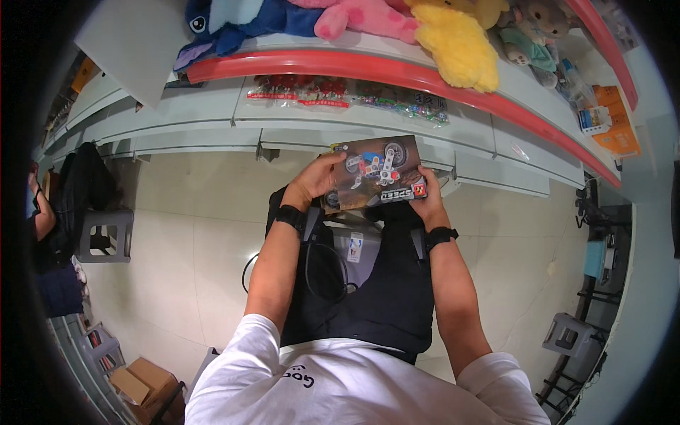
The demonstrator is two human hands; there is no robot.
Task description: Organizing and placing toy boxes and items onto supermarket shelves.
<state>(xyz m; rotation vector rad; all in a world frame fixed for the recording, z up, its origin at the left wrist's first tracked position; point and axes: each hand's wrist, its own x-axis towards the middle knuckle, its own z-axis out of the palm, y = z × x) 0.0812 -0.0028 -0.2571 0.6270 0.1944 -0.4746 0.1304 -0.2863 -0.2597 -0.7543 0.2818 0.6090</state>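
Between my two hands is a brown toy building set box (365,177) with a blue, red and white motorbike model pictured on its front. My left hand (315,179) grips its left side, the thumb lying on the front. The right edge is held by my right hand (430,197), with the fingers partly hidden by the box. It is tilted face up over my lap, close to the white shelf edge. Black straps circle both wrists.
Plush toys, one of them yellow (464,46), line the upper shelf behind a red rail (340,65). Bagged small items (297,91) lie on the shelf below. A grey stool (106,235) and another person are at left; an open cardboard box (145,382) stands lower left.
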